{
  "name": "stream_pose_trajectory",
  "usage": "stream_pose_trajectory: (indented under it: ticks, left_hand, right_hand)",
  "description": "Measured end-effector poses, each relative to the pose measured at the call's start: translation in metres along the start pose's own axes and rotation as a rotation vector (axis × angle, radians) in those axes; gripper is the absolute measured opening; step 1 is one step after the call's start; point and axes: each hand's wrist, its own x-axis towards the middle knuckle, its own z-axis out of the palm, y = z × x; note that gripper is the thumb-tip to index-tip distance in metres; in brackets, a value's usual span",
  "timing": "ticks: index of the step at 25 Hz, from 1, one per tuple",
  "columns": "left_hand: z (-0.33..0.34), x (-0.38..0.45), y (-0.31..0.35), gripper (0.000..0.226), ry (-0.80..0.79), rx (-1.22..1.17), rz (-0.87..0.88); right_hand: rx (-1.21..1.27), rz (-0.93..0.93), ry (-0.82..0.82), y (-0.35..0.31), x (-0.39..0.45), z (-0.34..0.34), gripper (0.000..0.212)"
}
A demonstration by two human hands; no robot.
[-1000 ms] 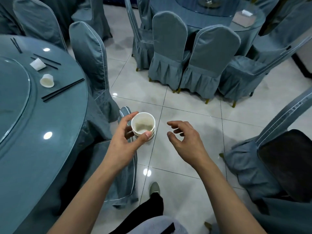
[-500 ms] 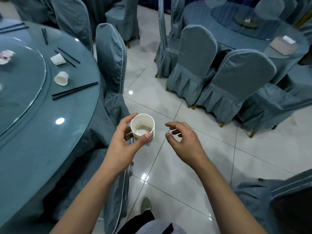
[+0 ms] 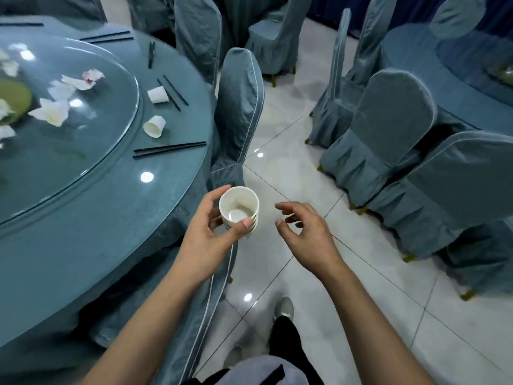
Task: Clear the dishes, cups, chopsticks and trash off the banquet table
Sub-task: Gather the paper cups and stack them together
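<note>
Currently, left hand [image 3: 206, 237] grips stacked cups [image 3: 239, 209] beside the table's [image 3: 83, 212] right edge; right hand [image 3: 305, 234] empty, fingers loosely curled.

Cups [image 3: 154, 126] beside chopsticks [image 3: 169, 149] on table [image 3: 91, 207]

Glossy white tiled floor [image 3: 291, 151], blue-covered banquet chairs [image 3: 388, 129], second round table [image 3: 455, 70], ceiling-light reflections

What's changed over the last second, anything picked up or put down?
Nothing taken or released. The view swung left, bringing more of the banquet table and its crumpled napkins into sight. The left hand still holds the stacked cups; the right hand stays empty beside them.
</note>
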Motion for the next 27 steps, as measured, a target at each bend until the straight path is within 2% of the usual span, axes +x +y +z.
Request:
stream_pose_trajectory:
  ticks: [14,27]
  left_hand:
    - [0.058,0.137,-0.005,0.071,0.338,0.002,-0.053]
    - [0.022,0.207,-0.037,0.068,0.632,-0.136,-0.125]
  right_hand:
    - [0.053,-0.216,-0.265,0.044,0.209,-0.036,0.030]
    - [0.085,-0.359,-0.491,0.024,0.336,0.027,0.028]
